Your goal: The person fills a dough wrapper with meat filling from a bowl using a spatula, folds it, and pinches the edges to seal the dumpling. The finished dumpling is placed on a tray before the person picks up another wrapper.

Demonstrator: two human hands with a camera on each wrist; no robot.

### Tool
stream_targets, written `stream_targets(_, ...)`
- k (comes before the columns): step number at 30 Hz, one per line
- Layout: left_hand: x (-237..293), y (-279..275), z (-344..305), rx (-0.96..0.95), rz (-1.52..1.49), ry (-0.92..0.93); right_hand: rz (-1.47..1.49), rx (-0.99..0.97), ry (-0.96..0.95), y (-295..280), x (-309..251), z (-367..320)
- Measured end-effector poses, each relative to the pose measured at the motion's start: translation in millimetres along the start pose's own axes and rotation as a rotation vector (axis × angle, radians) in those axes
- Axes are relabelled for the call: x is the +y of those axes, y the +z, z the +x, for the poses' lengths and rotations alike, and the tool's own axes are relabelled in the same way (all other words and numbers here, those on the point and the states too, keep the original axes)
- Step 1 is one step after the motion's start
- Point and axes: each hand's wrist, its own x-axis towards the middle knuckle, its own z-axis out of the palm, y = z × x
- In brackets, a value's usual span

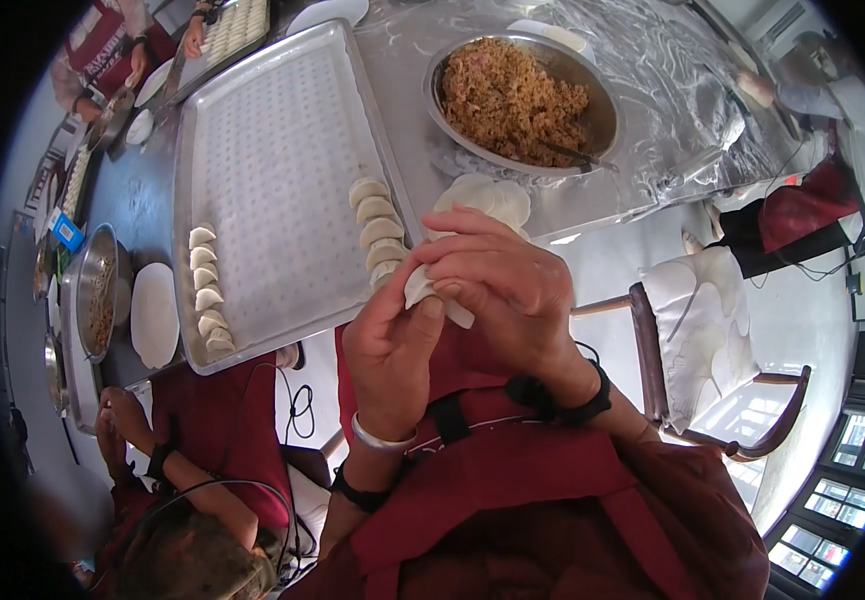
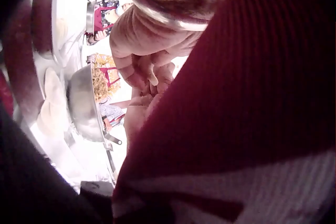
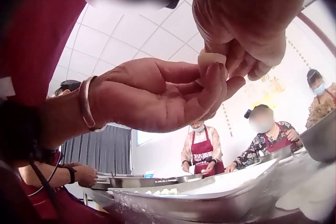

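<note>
In the head view a white dough wrapper [image 1: 419, 287], folded over, is pinched between both hands in front of the red apron. The left hand [image 1: 392, 350] grips its left side with thumb and fingers; the right hand [image 1: 512, 290] pinches the other side. From the right wrist view, the pale dough [image 3: 212, 58] shows between the fingertips of the left hand [image 3: 152, 95] and right hand [image 3: 241, 19]. Behind the hands lies a stack of round wrappers [image 1: 497, 200]. What is inside the dough is hidden.
A metal tray [image 1: 282, 130] holds two rows of dumplings [image 1: 206, 280]. Beyond the wrappers stands a steel bowl of filling [image 1: 512, 100] with a utensil in it. At the left, another person's hands [image 1: 124, 415] work beside a second bowl [image 1: 100, 290]. A chair [image 1: 697, 330] is at right.
</note>
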Motion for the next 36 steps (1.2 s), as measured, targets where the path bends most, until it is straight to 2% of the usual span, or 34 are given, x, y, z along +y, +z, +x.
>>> stream_targets(3,0.1,-1.5,-1.2,0.002,0.037,-0.027,0.043,0.019,0.073,-0.5,-5.9,-0.1)
stream_targets(9,3.1,2.5,-2.2,-0.035,-0.010,-0.013,0.035,-0.028,-0.014,-1.6,0.5,-2.0)
stream_targets(15,4.6,-1.5,-2.2,-0.034,0.043,-0.041,0.028,-0.033,0.019,-2.9,0.5,-1.4)
stream_targets(21,8.0,1.7,-2.0,-0.043,0.045,-0.035,0.039,-0.026,-0.052,-0.2,1.3,-1.5)
stream_targets(36,8.9,2.4,-1.5,-0.050,0.063,-0.015,0.008,-0.063,-0.072,-4.6,-5.4,2.0)
